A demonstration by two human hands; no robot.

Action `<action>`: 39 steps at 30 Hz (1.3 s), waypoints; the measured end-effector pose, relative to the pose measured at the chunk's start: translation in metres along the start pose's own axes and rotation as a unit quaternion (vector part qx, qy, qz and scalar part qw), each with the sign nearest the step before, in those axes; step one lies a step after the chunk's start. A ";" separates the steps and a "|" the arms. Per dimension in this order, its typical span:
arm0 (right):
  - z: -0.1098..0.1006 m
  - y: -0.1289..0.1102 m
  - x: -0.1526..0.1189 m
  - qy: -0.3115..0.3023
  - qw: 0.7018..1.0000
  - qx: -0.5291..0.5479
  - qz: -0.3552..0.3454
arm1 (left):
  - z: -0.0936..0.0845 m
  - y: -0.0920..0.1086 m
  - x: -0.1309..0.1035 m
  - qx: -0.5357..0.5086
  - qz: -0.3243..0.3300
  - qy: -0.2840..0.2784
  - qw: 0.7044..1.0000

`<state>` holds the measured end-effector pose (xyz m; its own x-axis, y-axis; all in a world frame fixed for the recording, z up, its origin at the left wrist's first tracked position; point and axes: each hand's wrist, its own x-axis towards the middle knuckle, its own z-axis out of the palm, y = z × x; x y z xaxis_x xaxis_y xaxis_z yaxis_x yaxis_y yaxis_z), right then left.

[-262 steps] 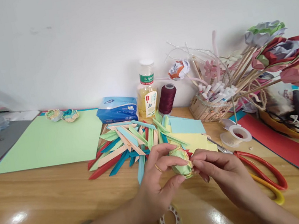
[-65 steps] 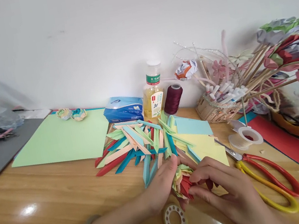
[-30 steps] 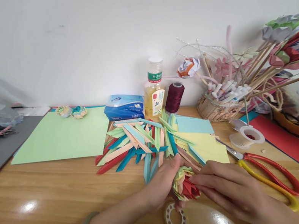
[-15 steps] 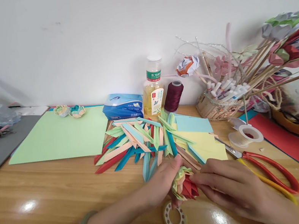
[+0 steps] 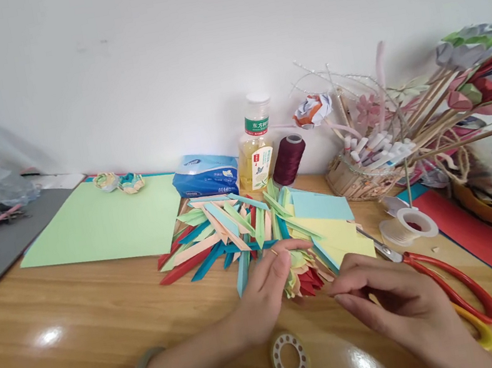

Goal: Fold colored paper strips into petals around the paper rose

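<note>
My left hand (image 5: 265, 291), a bangle on its wrist, is closed around a small folded-paper flower (image 5: 308, 281) with green, peach and red petals. Its index finger reaches over the top of the flower, while the thumb lies along the near side. Just right of the flower, my right hand (image 5: 390, 298) is in a pinch, thumb against index finger. Anything between those fingertips is too small to make out. Behind the flower lies a pile of folded paper strips (image 5: 217, 233) in red, blue, green and peach. A roll of tape (image 5: 290, 360) lies in front of my hands.
Red-and-yellow-handled scissors (image 5: 464, 285) and a thread spool (image 5: 408, 225) lie right. Yellow paper (image 5: 341, 237), a tissue pack (image 5: 206, 175), a drink bottle (image 5: 258, 144) and a maroon thread cone (image 5: 289, 159) stand behind. Green sheet (image 5: 101, 228) lies left; a basket (image 5: 355, 184) holds paper flowers.
My right fingertips have come away from the flower's red petals, still pinched. My left hand has shifted up with the flower, its index finger now stretched over it.
</note>
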<state>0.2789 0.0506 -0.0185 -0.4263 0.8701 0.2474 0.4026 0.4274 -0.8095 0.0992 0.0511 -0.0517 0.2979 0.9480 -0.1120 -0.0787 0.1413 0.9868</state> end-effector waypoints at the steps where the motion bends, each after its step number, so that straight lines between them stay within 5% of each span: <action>1: 0.001 0.000 0.001 -0.017 1.000 0.005 0.020 | 0.000 0.000 -0.001 0.018 0.031 0.002 0.999; 7: 0.008 0.004 0.001 -0.006 0.997 -0.003 0.076 | 0.001 -0.007 -0.002 0.084 0.169 0.018 0.982; 14: 0.009 0.011 0.000 0.026 0.992 -0.002 0.121 | -0.001 -0.013 -0.002 0.144 0.257 0.019 0.956; 25: 0.012 0.007 -0.005 0.072 0.996 -0.047 -0.016 | -0.001 -0.019 0.000 0.173 0.300 -0.015 0.938; 31: 0.011 0.006 0.001 0.047 0.998 -0.014 0.038 | 0.001 -0.020 0.001 0.184 0.334 -0.031 0.924; 39: 0.013 0.008 -0.003 0.070 0.997 -0.041 0.003 | 0.001 -0.020 -0.001 0.185 0.337 -0.038 0.922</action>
<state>0.2727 0.0476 -0.0326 -0.3091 0.8960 0.3188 0.4716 0.4355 -0.7668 0.1015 0.0465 -0.0715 0.3670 0.7607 0.5353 0.0561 -0.5925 0.8036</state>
